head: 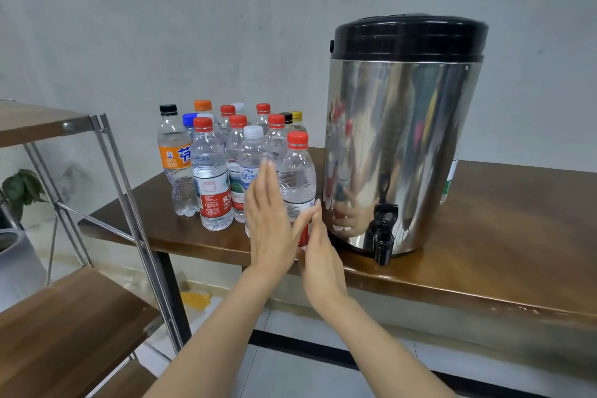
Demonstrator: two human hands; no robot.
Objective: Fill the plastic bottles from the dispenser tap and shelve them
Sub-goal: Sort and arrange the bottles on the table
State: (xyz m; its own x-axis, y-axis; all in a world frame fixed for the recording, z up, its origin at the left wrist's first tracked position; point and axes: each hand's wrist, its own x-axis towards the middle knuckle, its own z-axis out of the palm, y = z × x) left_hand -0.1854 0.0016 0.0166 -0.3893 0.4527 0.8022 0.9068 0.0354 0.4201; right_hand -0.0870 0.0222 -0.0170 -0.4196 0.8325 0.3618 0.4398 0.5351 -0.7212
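Several capped plastic bottles stand grouped on the brown table (pixel 484 236), left of a steel dispenser (pixel 400 145) with a black lid and a black tap (pixel 382 236) at its base. The nearest bottle, red-capped (pixel 298 171), stands just left of the dispenser. My left hand (pixel 268 223) is flat with fingers straight, in front of this bottle and a white-capped one (pixel 253 152). My right hand (pixel 319 252) is close beside it, thumb against the red-capped bottle's lower body, fingers apart, not wrapped around it.
A metal-framed rack with wooden shelves (pixel 64 326) stands at the left, its upper shelf (pixel 35 123) level with the bottle tops. A potted plant (pixel 19 187) sits behind it. Another bottle (pixel 450 178) peeks out behind the dispenser's right side.
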